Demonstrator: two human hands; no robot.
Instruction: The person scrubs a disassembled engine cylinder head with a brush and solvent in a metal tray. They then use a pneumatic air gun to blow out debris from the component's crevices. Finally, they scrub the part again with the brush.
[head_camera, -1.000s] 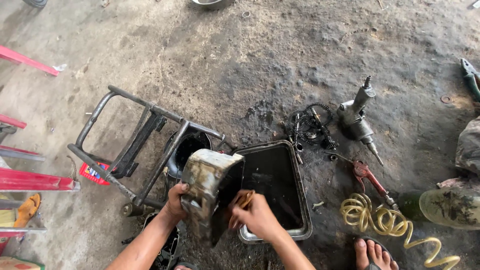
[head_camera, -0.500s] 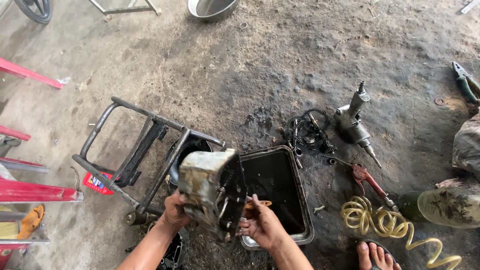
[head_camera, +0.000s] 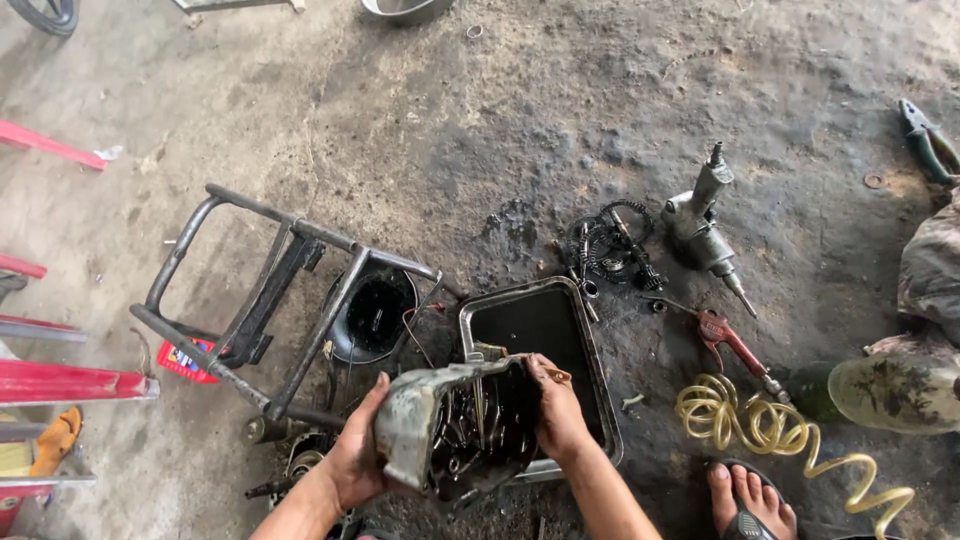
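Observation:
I hold a greasy metal engine casing (head_camera: 455, 425) low over the near left corner of a rectangular metal tray (head_camera: 598, 375) of dark oil. Its open side faces me and shows oily inner parts. My left hand (head_camera: 358, 455) grips the casing's left wall. My right hand (head_camera: 556, 405) clasps its right edge, with a small brownish brush handle (head_camera: 556, 376) sticking out by the fingers.
A dark tubular metal frame (head_camera: 262, 300) lies to the left over a black round part (head_camera: 375, 312). Gears and chain (head_camera: 612, 245), an air impact wrench (head_camera: 703, 222), a red air gun (head_camera: 735, 346) with yellow coiled hose (head_camera: 775, 432), pliers (head_camera: 925, 135), a sandalled foot (head_camera: 745, 500).
The casing has come down from upright and tipped so its open side faces up toward me. My right hand moved from inside it to its right edge.

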